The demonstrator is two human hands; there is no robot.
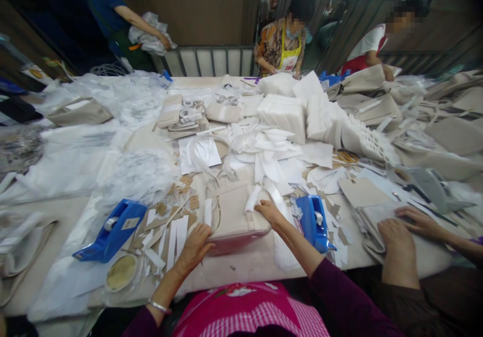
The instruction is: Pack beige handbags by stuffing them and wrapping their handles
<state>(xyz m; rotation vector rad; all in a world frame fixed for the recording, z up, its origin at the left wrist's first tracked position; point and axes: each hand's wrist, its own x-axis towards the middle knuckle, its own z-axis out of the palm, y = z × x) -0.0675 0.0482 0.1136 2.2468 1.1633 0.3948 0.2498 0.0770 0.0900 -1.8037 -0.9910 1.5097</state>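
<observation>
A beige handbag (231, 208) lies on the table right in front of me, its base towards me. White wrapping covers parts of its straps, and clear plastic lies about its top. My left hand (196, 241) grips the bag's lower left corner, thumb along the near edge. On the other side, my right hand (268, 213) holds the right edge beside a white-wrapped strap (252, 199); some of its fingers are hidden. A blue tape dispenser (312, 222) stands just right of the bag. Another blue tape dispenser (115, 229) is to the left, past scattered paper strips (176, 234).
A round tape roll (121, 272) lies near the front edge. White foam sheets (281, 113) are stacked behind the bag, with plastic film (136, 176) to the left. At right, a co-worker's hands (396, 231) rest on another beige piece. Several people work across the table.
</observation>
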